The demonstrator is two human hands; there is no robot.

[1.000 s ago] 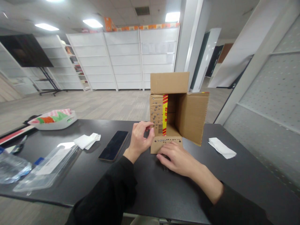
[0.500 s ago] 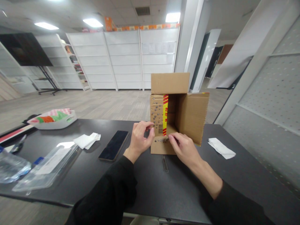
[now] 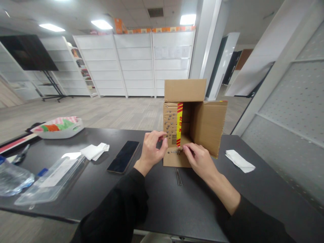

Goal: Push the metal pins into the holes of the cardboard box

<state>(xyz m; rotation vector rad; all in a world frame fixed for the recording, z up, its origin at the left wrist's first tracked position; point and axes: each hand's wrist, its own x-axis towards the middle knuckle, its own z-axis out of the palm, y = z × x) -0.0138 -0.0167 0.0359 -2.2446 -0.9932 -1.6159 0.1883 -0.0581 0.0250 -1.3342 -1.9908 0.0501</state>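
Note:
An open cardboard box [image 3: 211, 128] stands on the dark table, its opening towards me. Its left flap [image 3: 167, 116] carries several small round grey heads like nail or screw heads, beside a red-and-yellow tape strip [image 3: 179, 123]. More small heads line the bottom flap [image 3: 174, 162]. My left hand [image 3: 153, 146] is at the left flap's edge, fingers curved, thumb and index apart with nothing visible between them. My right hand [image 3: 199, 157] pinches at the right end of the bottom row; what its fingertips hold is too small to make out. Thin metal rods [image 3: 178, 177] lie in front.
To the left lie a black phone [image 3: 123, 157], white tissues [image 3: 95, 151], a clear plastic case [image 3: 54, 179] and a water bottle [image 3: 14, 177]. Behind them sits a white basket [image 3: 62, 133] with colourful cloth. Another folded tissue [image 3: 240, 161] lies right of the box.
The view has shifted very slightly. Both hands keep almost the same place and pose at the box.

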